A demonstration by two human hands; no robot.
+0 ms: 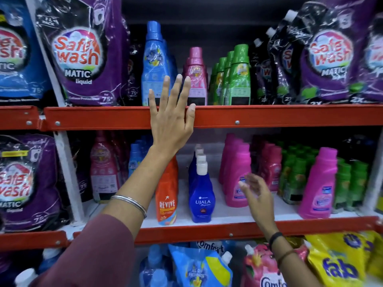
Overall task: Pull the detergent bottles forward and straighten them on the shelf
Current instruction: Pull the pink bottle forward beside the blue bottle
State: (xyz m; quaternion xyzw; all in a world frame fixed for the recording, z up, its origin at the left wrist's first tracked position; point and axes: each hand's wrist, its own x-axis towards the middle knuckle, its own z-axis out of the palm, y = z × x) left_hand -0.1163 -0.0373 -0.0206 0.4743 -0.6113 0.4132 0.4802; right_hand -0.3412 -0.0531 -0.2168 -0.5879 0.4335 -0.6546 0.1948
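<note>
The left hand point(170, 119) is raised flat to the upper shelf point(269, 116), fingers point(165, 88) spread and empty, its fingertips over the blue bottle point(153, 65) and just at 9 o'clock of the pink bottle point(196, 76), which sits lower and seemingly further back than the blue one. The reach appears under way, nothing grasped. Next, curl around a bottle and draw it to the red lip, label outward. The right hand point(256, 191), blurred, loosely open and empty, hovers at 5 o'clock near the lower pink bottles point(236, 175). Green bottles point(238, 77) queue at 3 o'clock.
</note>
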